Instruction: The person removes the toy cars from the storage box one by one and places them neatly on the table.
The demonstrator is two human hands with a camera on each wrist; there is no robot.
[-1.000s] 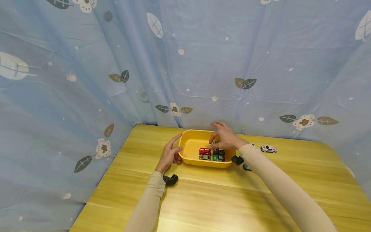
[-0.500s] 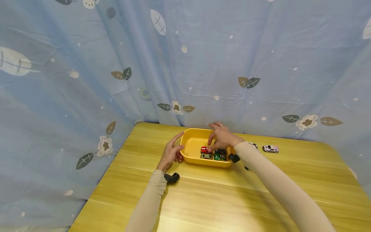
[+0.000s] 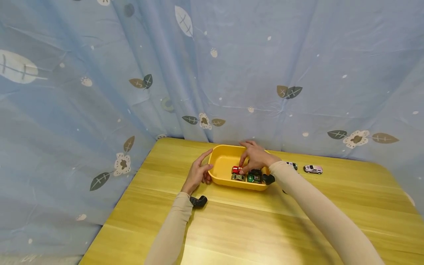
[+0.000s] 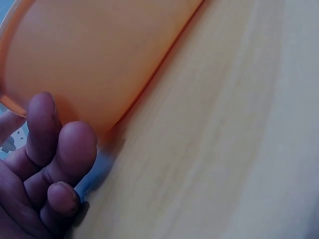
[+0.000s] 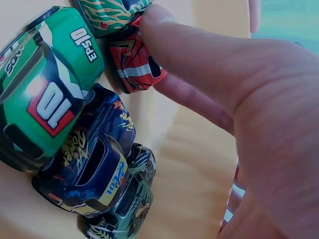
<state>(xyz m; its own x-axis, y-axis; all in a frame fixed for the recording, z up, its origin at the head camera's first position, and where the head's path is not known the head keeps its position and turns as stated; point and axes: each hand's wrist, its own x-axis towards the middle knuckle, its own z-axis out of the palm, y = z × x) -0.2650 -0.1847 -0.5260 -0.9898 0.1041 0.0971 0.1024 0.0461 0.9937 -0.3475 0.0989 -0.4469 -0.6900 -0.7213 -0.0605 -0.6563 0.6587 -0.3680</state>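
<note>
A yellow plastic bin (image 3: 232,182) stands near the table's back edge with several toy cars in its right half. My left hand (image 3: 196,175) grips its left end, thumb at the rim and fingers against the outer wall (image 4: 84,64). Inside the bin, my right hand (image 3: 258,157) pinches a red toy car (image 5: 132,64) with a white stripe between thumb and finger. Close around it are a gold-green car (image 5: 102,20), a green car (image 5: 50,84) marked 10, a navy car (image 5: 94,154) and a dark green car (image 5: 132,204).
On the wooden table (image 3: 232,224), a white and pink toy car (image 3: 313,169) lies right of the bin. A black and white one (image 3: 292,165) sits beside the right sleeve, and a dark one is mostly hidden under it. A blue patterned curtain (image 3: 245,73) hangs behind.
My right hand has shifted from over the dark cars toward the red car, and its thumb and finger have come down on it. The left hand keeps its grip on the bin.
</note>
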